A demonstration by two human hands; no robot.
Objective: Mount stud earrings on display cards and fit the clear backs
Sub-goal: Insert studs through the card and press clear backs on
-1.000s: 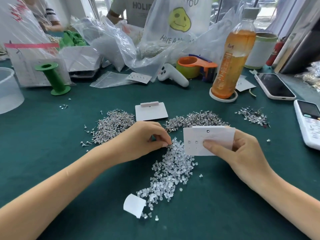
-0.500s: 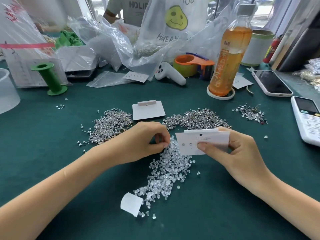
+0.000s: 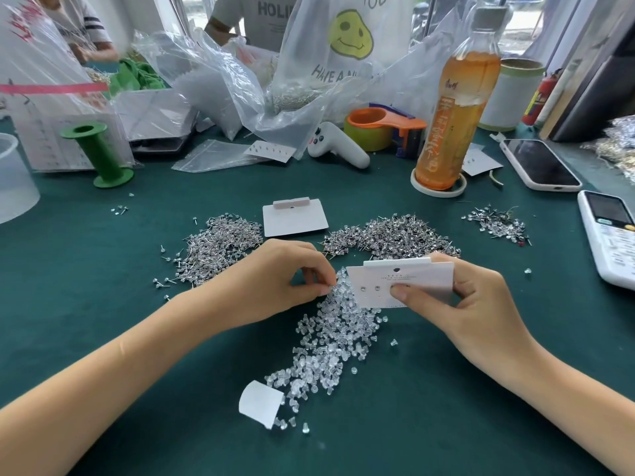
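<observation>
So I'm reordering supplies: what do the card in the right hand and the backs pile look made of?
Card: looks like matte white cardstock, stiff and flat in the right hand. Backs pile: probably soft clear plastic or silicone, translucent and glossy.

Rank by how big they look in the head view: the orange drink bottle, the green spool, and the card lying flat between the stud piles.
1. Orange drink bottle, clearly largest.
2. Green spool and flat card look about alike; the spool lies farther off, so I won't rank them.
</observation>
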